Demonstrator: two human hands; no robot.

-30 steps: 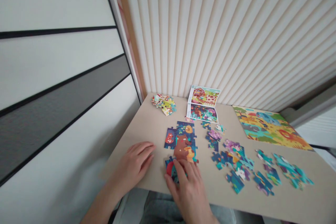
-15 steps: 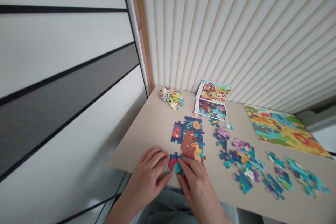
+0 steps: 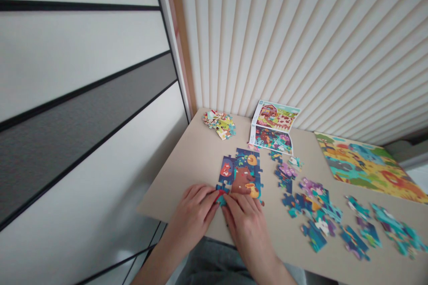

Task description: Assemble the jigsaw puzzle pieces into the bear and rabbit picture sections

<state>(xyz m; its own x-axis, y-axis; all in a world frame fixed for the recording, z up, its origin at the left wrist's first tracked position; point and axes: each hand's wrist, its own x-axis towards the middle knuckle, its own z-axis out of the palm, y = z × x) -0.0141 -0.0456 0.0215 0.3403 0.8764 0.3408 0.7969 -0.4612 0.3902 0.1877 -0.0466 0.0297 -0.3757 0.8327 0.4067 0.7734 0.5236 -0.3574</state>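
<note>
A puzzle piece (image 3: 220, 197), dark blue, red and teal with knobbed edges, lies on the beige tabletop (image 3: 177, 173) at the near left of the joined puzzle (image 3: 243, 173), which shows a brown bear. Left hand (image 3: 196, 208) and right hand (image 3: 248, 219) grasp the piece, each in a fingertip grip.

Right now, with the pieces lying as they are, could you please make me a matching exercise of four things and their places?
Things:
1. open leaflet
2. yellow animal puzzle
3. heap of pieces
4. left hand

Places:
A. back right of the table
B. at the red-and-teal piece
C. between the heap and the yellow puzzle
D. back left corner

Pairs: 1-C, 2-A, 3-D, 4-B
</note>
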